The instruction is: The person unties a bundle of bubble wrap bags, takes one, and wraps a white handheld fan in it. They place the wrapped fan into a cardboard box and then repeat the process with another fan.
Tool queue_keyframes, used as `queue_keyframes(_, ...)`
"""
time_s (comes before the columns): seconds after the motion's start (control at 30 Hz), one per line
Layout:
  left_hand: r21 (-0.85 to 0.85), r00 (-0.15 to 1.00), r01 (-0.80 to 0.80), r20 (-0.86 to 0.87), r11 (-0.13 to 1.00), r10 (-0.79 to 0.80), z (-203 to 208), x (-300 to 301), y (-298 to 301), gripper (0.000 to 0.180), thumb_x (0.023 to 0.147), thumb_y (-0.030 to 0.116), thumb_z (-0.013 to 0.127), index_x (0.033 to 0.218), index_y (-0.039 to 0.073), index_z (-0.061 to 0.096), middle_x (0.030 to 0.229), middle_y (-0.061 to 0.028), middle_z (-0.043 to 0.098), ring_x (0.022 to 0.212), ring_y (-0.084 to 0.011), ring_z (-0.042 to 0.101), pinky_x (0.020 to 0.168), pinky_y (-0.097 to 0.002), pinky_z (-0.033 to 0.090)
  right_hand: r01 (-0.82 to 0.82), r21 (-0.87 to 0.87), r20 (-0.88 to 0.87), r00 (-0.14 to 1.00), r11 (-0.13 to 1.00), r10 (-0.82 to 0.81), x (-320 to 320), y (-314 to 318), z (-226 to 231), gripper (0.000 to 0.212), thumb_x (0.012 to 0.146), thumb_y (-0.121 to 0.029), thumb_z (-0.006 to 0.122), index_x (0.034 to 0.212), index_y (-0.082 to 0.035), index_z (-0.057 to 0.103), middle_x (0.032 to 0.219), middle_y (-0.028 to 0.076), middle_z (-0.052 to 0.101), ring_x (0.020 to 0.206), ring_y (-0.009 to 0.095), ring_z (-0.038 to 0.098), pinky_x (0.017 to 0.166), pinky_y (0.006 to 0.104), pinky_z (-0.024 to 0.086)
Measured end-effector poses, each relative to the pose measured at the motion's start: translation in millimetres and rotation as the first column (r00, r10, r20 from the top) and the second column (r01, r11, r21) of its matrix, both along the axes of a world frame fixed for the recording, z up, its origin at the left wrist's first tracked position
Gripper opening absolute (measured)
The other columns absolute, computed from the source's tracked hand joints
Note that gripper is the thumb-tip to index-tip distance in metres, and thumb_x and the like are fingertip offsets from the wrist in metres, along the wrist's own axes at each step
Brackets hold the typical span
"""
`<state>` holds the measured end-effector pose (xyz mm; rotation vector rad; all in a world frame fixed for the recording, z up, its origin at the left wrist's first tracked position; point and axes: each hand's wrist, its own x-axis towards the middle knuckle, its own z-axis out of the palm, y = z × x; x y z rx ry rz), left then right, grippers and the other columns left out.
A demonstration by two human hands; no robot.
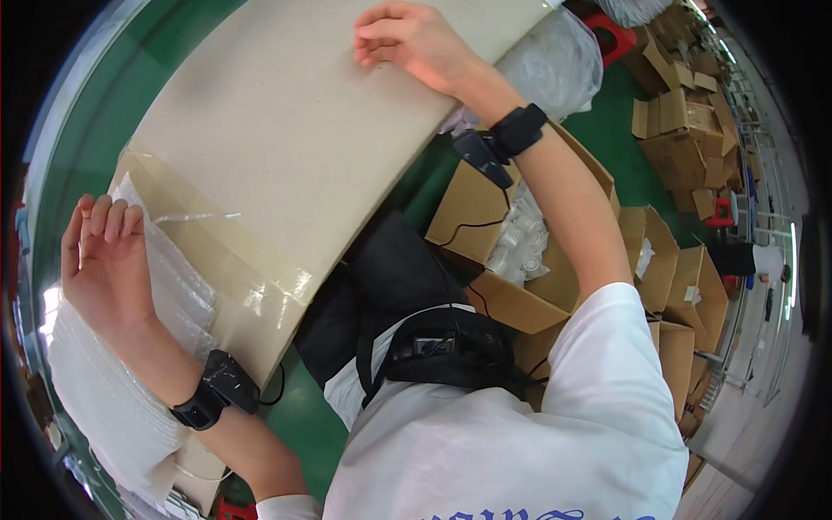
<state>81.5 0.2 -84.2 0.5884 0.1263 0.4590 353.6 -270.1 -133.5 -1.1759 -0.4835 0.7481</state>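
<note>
My left hand [111, 270] is raised palm up at the left, over a stack of translucent white plastic packing bags [113, 390]. Its fingers are bent loosely with the thumb apart, and nothing lies in the palm. At the far end of the beige tabletop [260, 113], my right hand [414, 45] hovers over or rests on the surface; which one I cannot tell. Its fingers curl slightly, with gaps between them and no object visible. Each wrist wears a black strapped device, the left one [217, 394] and the right one [503, 143].
To my right stands an open cardboard box [468, 212] with white wrapped pieces [523, 238]. A clear plastic bag [555, 69] sits beyond it, near a red stool [611, 39]. More cartons [685, 143] stand on the green floor. Another person [754, 260] is at the far right.
</note>
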Motion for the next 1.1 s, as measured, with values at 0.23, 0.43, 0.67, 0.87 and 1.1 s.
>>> queue_keyframes(0.23, 0.034, 1.0, 0.012, -0.015, 0.999, -0.012, 0, 1, 5, 0.011, 0.093, 0.004, 0.043, 0.096, -0.005, 0.049, 0.074, -0.0054, 0.036, 0.069, -0.0156, 0.033, 0.067, -0.0304, 0.03, 0.065, -0.298, 0.373, 0.926, 0.952, 0.053, -2, -9, 11, 0.008, 0.089, -0.004, 0.056, 0.094, 0.002, 0.058, 0.083, 0.012, 0.065, 0.07, 0.02, 0.064, 0.064, 0.0289, 0.053)
queue_keyframes(0.43, 0.082, 0.998, -0.048, -0.044, 0.995, 0.052, 14, 13, 1, 0.009, 0.093, 0.003, 0.045, 0.094, -0.005, 0.05, 0.072, -0.0036, 0.035, 0.067, -0.0149, 0.032, 0.066, -0.0301, 0.029, 0.292, -0.119, 0.654, 0.742, 0.949, -0.147, -2, -6, -8, 0.007, 0.081, -0.007, 0.057, 0.078, -0.003, 0.061, 0.07, 0.004, 0.062, 0.061, 0.013, 0.057, 0.059, 0.0283, 0.046)
queue_keyframes(0.67, 0.171, 0.97, -0.201, -0.105, 0.965, 0.22, 8, 6, -13, 0.011, 0.092, 0.01, 0.051, 0.092, 0.001, 0.057, 0.067, -0.0015, 0.045, 0.06, -0.0133, 0.041, 0.058, -0.0276, 0.035, 0.289, -0.121, 0.537, 0.824, 0.95, -0.182, -9, -5, -18, 0.008, 0.081, 0.004, 0.054, 0.082, -0.004, 0.057, 0.069, 0.0, 0.058, 0.062, 0.009, 0.055, 0.058, 0.0246, 0.045)
queue_keyframes(0.87, 0.165, 0.955, -0.185, -0.2, 0.969, 0.217, -3, 3, -18, 0.008, 0.089, 0.016, 0.056, 0.083, 0.01, 0.056, 0.063, 0.0014, 0.048, 0.057, -0.0121, 0.044, 0.053, -0.0277, 0.035, 0.263, -0.11, 0.433, 0.881, 0.959, -0.191, -18, -13, -20, 0.006, 0.083, 0.003, 0.056, 0.084, -0.002, 0.057, 0.069, 0.001, 0.059, 0.061, 0.008, 0.057, 0.057, 0.0233, 0.045)
queue_keyframes(1.1, 0.168, 0.938, -0.238, -0.217, 0.957, 0.271, 3, 10, -22, 0.013, 0.089, 0.018, 0.057, 0.079, 0.01, 0.055, 0.062, 0.0007, 0.046, 0.057, -0.0108, 0.041, 0.055, -0.0247, 0.033, 0.301, -0.051, 0.467, 0.85, 0.952, -0.244, -11, -9, -21, 0.005, 0.08, 0.001, 0.055, 0.083, 0.0, 0.058, 0.066, 0.002, 0.058, 0.058, 0.009, 0.055, 0.054, 0.0259, 0.044)
